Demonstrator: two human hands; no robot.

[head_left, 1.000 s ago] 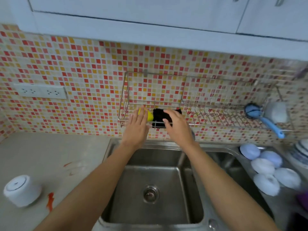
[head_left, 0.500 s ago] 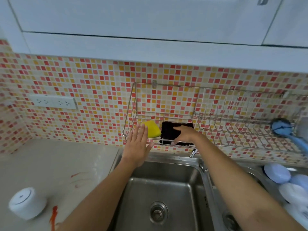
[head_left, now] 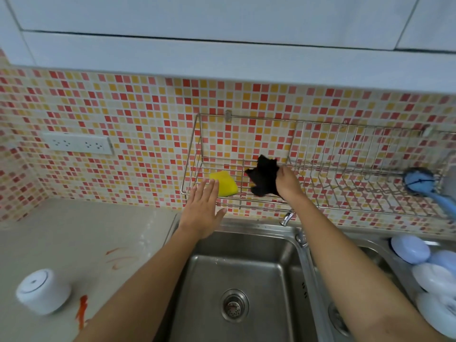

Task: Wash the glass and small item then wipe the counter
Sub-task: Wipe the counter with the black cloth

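A black cloth [head_left: 264, 176] is bunched up in my right hand [head_left: 287, 182], lifted off the floor of the wire wall rack [head_left: 320, 169]. A yellow sponge [head_left: 225, 182] lies on the rack's left end. My left hand [head_left: 203, 208] is held flat with fingers apart just in front of the sponge, touching its near edge or hovering by it; it holds nothing. On the beige counter [head_left: 81, 233] at the left are orange-red smears [head_left: 82, 311] and a white upturned cup [head_left: 43, 291].
The steel sink [head_left: 246, 280] lies below my arms, with a tap [head_left: 287, 218] behind it. Several white and pale blue bowls [head_left: 434, 265] are stacked upside down at the right. A blue brush [head_left: 419, 181] hangs on the rack's right end. A socket strip [head_left: 77, 143] is on the tiled wall.
My right hand closed on the black cloth and raised it from the rack. My left hand stayed by the yellow sponge. The view tilted upward.
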